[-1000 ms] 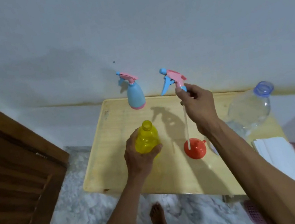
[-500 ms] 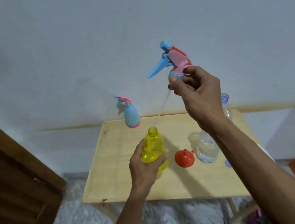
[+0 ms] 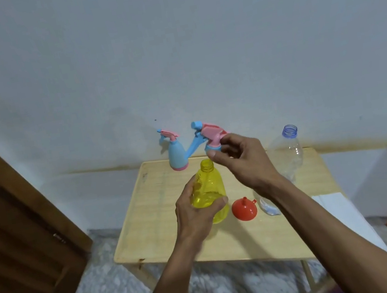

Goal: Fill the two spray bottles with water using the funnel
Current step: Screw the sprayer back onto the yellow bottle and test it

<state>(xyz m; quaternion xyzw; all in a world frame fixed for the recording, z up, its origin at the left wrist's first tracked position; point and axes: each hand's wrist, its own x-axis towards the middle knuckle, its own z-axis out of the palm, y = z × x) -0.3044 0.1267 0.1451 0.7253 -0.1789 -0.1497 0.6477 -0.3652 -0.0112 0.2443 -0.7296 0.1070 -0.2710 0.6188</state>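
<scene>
My left hand (image 3: 194,213) grips the yellow spray bottle (image 3: 209,192), neck open, at centre frame over the counter (image 3: 148,219). My right hand (image 3: 241,161) pinches the pink-and-blue trigger head (image 3: 207,136) just above it. I'd set that head down on bare counter, clear of the orange funnel (image 3: 244,209) lower right of the bottle. The blue spray bottle (image 3: 176,153) stands capped behind; the clear water bottle (image 3: 289,152), uncapped, stands right, partly hidden by my forearm.
</scene>
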